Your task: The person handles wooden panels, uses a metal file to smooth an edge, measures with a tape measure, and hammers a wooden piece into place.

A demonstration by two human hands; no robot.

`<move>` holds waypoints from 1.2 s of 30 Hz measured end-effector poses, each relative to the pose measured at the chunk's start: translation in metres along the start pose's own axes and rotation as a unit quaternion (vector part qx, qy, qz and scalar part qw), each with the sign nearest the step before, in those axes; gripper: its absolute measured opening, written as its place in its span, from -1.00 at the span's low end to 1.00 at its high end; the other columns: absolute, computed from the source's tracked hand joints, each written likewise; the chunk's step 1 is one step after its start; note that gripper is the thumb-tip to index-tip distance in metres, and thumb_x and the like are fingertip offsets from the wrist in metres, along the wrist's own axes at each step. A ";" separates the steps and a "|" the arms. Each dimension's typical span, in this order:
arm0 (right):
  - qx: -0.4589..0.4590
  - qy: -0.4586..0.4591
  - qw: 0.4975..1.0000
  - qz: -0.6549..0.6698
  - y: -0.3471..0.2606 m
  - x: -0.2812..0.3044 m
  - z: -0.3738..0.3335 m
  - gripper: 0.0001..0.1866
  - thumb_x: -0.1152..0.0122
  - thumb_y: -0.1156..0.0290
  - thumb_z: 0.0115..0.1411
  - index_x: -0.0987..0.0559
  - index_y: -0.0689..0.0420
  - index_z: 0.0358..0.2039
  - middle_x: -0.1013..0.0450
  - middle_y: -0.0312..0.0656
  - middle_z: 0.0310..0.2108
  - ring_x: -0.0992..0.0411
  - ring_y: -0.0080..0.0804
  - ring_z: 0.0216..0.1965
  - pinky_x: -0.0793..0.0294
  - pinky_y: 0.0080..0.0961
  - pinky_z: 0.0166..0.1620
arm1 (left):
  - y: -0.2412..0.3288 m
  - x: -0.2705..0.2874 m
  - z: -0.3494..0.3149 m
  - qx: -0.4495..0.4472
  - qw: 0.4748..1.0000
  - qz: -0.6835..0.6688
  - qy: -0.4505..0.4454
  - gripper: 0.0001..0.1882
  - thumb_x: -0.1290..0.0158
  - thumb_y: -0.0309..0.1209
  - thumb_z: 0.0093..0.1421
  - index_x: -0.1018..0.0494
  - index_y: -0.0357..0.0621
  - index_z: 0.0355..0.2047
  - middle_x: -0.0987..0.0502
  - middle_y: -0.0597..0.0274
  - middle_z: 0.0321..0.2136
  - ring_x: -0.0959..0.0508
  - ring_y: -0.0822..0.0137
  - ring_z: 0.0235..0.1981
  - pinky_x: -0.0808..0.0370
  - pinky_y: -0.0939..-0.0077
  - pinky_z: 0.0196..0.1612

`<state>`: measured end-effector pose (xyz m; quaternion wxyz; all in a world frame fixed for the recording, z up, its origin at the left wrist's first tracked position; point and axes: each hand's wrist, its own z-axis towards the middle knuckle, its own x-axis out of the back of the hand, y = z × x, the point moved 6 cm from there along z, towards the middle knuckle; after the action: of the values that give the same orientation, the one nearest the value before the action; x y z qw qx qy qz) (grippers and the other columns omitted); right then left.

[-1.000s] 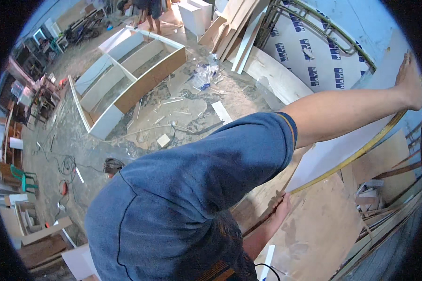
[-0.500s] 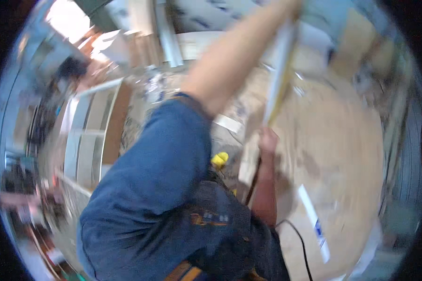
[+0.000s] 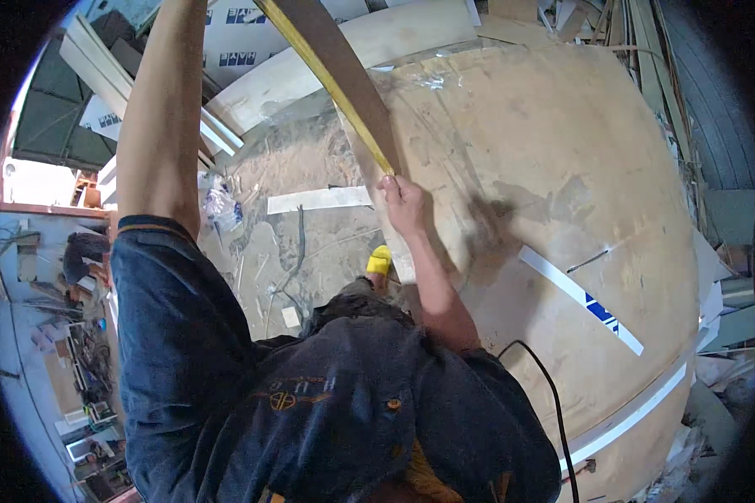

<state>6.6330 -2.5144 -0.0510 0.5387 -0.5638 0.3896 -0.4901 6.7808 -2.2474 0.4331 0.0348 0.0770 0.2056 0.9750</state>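
Observation:
My right hand [image 3: 404, 205] is closed around the near end of a long narrow board [image 3: 352, 80], brown on its face with a yellow edge. The board is tilted and runs up and away to the left, out past the top of the view. My left forearm [image 3: 158, 126] stretches up at the left and leaves the picture, so the left hand is out of sight. Below the right hand lies a large tan wooden sheet [image 3: 554, 126]. A white strip with blue print [image 3: 583, 300] rests on that sheet.
Another white strip [image 3: 319, 199] lies across the dusty floor. A black cable [image 3: 549, 386] curves over the sheet's near side. A yellow shoe [image 3: 379, 260] shows below me. Pale panels [image 3: 352, 54] lie beyond, and offcuts line the right side. Someone [image 3: 84, 256] is at the far left.
The view has swung to the right and sharpened. My left arm now reaches up at the far left, its hand out of the frame. The right hand still grips the board, which leans further left.

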 end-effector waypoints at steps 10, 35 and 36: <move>-0.141 0.061 0.988 -0.028 -0.025 0.166 -0.139 -0.70 -0.15 0.25 0.28 -0.64 0.25 -0.22 -0.49 -0.29 -0.57 -0.32 -0.57 -0.64 -0.26 -0.48 -0.59 | -0.047 -0.075 -0.101 0.246 0.906 -0.091 -0.334 -0.47 -0.17 -0.31 -0.05 -0.43 -0.33 -0.07 -0.53 -0.20 -0.13 -0.55 -0.08 -0.06 -0.48 0.13 0.02; -0.322 0.080 0.898 -0.288 -0.172 0.117 -0.184 -0.52 -0.10 0.03 0.31 -0.64 0.26 -0.35 -0.39 -0.25 -0.62 -0.30 -0.37 -0.59 -0.26 -0.38 -0.49 | -0.192 -0.052 -0.300 0.443 0.825 -0.096 -0.338 -0.35 -0.06 -0.42 0.08 -0.18 -0.50 0.16 -0.59 -0.22 -0.28 -0.62 -0.13 -0.19 -0.57 0.03 -0.14; -0.306 0.025 0.896 -0.322 -0.171 0.112 -0.172 -0.49 -0.10 0.00 0.30 -0.66 0.27 -0.33 -0.40 -0.24 -0.60 -0.33 -0.33 -0.56 -0.29 -0.34 -0.46 | -0.245 -0.047 -0.305 0.434 0.858 -0.039 -0.273 -0.31 -0.08 -0.34 0.06 -0.20 -0.48 0.15 -0.58 -0.23 -0.27 -0.62 -0.11 -0.19 -0.57 0.01 -0.16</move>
<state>6.4745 -2.6419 0.1231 0.1429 -0.7828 0.3309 -0.5073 6.7859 -2.1486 0.0516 0.0904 0.3392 0.5933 0.7244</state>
